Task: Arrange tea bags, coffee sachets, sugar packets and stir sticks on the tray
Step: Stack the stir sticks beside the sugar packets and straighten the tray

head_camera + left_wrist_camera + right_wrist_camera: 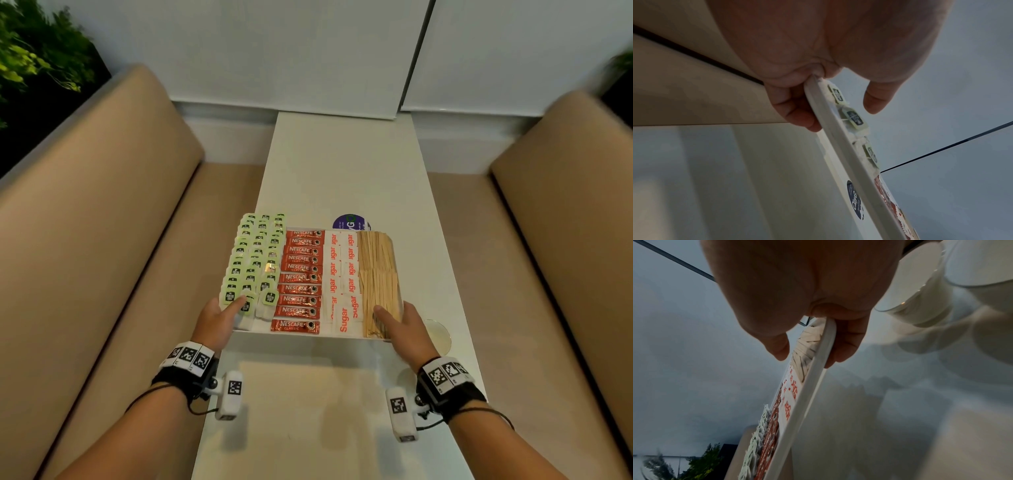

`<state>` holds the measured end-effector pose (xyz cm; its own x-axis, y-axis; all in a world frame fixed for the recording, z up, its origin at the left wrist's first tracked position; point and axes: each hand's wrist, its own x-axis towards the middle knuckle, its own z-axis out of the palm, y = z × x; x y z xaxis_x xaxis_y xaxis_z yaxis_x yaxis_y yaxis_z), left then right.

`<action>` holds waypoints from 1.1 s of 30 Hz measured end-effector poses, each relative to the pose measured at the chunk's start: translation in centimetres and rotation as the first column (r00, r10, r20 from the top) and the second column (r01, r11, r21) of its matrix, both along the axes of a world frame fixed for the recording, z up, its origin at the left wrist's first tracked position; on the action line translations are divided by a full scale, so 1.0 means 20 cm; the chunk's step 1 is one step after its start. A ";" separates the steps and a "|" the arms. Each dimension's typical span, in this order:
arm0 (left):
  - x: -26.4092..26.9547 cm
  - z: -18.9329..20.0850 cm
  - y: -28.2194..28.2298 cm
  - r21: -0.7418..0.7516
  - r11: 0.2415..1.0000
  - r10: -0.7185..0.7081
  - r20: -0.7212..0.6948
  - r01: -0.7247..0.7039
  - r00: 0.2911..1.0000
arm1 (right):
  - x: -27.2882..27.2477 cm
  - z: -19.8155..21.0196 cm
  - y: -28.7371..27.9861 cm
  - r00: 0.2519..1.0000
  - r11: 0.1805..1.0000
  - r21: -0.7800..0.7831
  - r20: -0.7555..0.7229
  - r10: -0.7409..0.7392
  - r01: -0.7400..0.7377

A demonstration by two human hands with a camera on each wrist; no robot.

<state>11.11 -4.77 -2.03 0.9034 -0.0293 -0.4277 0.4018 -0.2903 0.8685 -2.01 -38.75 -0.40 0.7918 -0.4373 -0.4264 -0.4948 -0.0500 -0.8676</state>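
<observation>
Nearest the head camera were your two forearms with the wrist rigs, reaching over the near end of the worktop [342, 164]. Your left hand [215, 320] gripped the tray [308, 333] at its near-left corner: thumb on top by the tea bags [255, 260], fingers curled underneath, per the left wrist view. Your right hand [406, 329] did the same at the near-right corner, thumb lying on the stir sticks [378, 274], fingers under the rim.

The tray looked lifted, or at least tipped up at your end; there was a gap under its near edge. A two-corner grip makes sense: it keeps the tray level so the rows don't slide.

The load ran in four bands, left to right: tea bags, coffee sachets [301, 277], sugar packets [342, 274], stir sticks. Arranging looked about done.

Edges: the tea bags overhung the tray's left side, and that side sat out past the worktop's left edge, over the bench seat. Watch it.

Room: the far half of the worktop was open. A round sticker [351, 222] lay just beyond the tray, and a clear glass [438, 334] stood by your right hand near the right edge, so I'd keep clear of it.
</observation>
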 end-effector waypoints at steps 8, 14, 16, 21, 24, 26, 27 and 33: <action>0.21 -0.02 -0.04 0.001 1.000 0.011 0.005 -0.011 1.000 | 0.21 -0.04 -0.05 1.000 1.000 -0.009 0.007 -0.012 0.012; 0.35 -0.03 -0.10 0.025 0.999 0.031 0.007 -0.031 0.999 | 0.36 -0.08 -0.08 1.000 1.000 -0.008 0.015 0.003 -0.003; 0.41 -0.05 -0.11 0.052 0.998 0.034 0.007 -0.035 0.999 | 0.42 -0.10 -0.09 1.000 1.000 -0.004 0.011 -0.001 0.001; 0.55 -0.15 -0.11 0.112 0.994 0.000 -0.047 0.005 0.999 | 0.54 -0.15 -0.11 1.000 1.000 -0.017 0.018 -0.005 0.005; 0.63 -0.25 -0.11 0.136 0.989 -0.043 -0.098 0.056 0.994 | 0.61 -0.21 -0.12 1.000 0.999 -0.038 0.014 -0.011 0.011; 0.67 -0.28 -0.13 0.147 0.988 -0.037 -0.124 0.056 0.992 | 0.65 -0.26 -0.13 1.000 0.999 -0.046 0.016 -0.009 0.010; 0.69 -0.30 -0.14 0.152 0.987 -0.038 -0.135 0.058 0.990 | 0.67 -0.29 -0.14 1.000 0.999 -0.046 0.011 -0.010 0.010; 0.79 -0.37 -0.20 0.196 0.978 -0.044 -0.154 0.075 0.987 | 0.76 -0.40 -0.17 0.999 0.997 -0.074 -0.046 -0.013 0.010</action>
